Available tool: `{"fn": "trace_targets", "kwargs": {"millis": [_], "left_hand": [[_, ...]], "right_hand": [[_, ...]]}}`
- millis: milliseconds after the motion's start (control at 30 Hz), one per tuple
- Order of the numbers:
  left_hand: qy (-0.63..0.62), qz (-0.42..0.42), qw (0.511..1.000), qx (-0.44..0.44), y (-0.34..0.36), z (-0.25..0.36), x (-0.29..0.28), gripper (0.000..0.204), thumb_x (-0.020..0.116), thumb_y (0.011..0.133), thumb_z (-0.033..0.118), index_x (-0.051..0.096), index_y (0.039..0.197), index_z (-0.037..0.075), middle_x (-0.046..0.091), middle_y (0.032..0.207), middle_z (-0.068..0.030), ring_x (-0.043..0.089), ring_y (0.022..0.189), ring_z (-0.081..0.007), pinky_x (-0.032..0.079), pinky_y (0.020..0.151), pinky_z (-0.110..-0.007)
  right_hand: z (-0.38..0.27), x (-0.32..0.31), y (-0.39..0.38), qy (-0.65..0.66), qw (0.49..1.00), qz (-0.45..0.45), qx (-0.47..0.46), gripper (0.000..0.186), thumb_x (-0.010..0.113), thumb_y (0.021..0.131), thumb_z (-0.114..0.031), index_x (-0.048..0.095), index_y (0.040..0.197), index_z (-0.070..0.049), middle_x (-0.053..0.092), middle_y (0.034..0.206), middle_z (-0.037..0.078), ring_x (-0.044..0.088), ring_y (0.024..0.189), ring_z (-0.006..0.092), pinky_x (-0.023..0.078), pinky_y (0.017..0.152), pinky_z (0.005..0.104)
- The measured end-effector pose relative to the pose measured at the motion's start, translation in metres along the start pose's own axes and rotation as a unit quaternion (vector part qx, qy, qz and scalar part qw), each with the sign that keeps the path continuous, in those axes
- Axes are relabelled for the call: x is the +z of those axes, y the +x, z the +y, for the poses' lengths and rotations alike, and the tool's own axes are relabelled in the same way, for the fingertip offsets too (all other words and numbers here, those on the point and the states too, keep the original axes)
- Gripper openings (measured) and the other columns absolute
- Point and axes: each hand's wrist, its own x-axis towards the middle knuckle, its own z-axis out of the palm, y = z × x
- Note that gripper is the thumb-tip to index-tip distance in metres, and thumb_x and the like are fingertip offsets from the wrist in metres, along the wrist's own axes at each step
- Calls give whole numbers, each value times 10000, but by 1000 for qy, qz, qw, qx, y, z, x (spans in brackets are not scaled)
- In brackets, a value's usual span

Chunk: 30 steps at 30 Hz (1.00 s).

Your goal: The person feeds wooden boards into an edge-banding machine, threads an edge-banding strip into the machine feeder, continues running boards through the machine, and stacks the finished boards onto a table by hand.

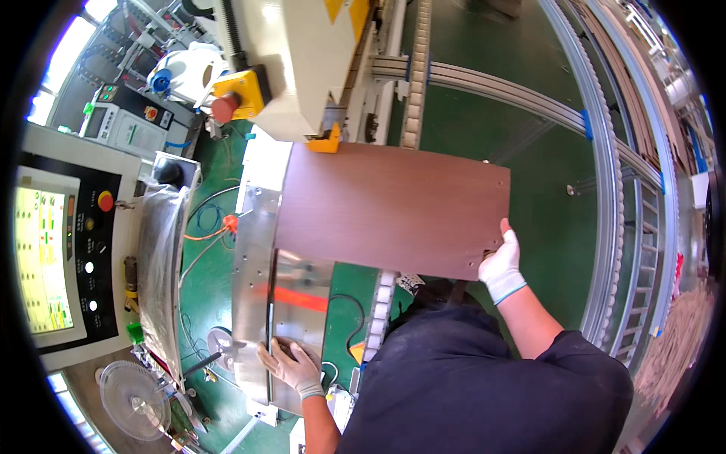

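A flat brown panel [393, 208] with small holes near its right edge spans from the machine's metal bed out over rollers. My right hand [501, 259], in a white glove, grips the panel's near right corner, thumb on top and fingers hidden beneath. My left hand [293, 368], gloved too, lies with fingers apart on the steel bed [253, 303] beside its long slot, touching no panel. The panel's left edge meets the slot under the white machine head [291, 68]. A red light band crosses the bed between the panel and my left hand.
A yellow box with a red button [224, 107] hangs by the machine head. To the left stands a control panel with a lit screen [47, 261]; a fan [136, 399] is at lower left. Aluminium frame rails [605, 197] and roller strips [380, 314] run around the panel.
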Motion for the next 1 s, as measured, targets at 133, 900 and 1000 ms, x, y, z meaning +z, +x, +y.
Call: {"fn": "trace_targets", "kwargs": {"millis": [133, 900, 1000], "left_hand": [[-6, -2, 1000, -4, -1, 0, 2, 531, 591, 900, 271, 502, 1351, 4, 323, 1532, -289, 240, 1448, -480, 212, 1185, -564], [-72, 86, 993, -41, -2, 2, 1, 435, 635, 835, 274, 622, 1202, 42, 458, 1460, -227, 366, 1388, -446, 309, 1146, -534], [-65, 81, 994, -29, -9, -6, 9, 459, 605, 871, 332, 629, 1233, 51, 467, 1464, -222, 351, 1416, -425, 279, 1185, -500]], "right_hand": [[-15, 31, 21, -27, 997, 14, -72, 453, 613, 954, -433, 609, 1295, -134, 607, 1358, 46, 532, 1263, 302, 393, 1093, 520], [98, 92, 12, -454, 535, -396, -592, 335, 643, 886, -83, 626, 1208, 10, 626, 1245, 174, 596, 1164, 304, 435, 1028, 398], [164, 43, -52, -525, 302, -622, -496, 130, 697, 816, -126, 724, 937, -88, 723, 954, 110, 690, 916, 303, 522, 850, 423]]}}
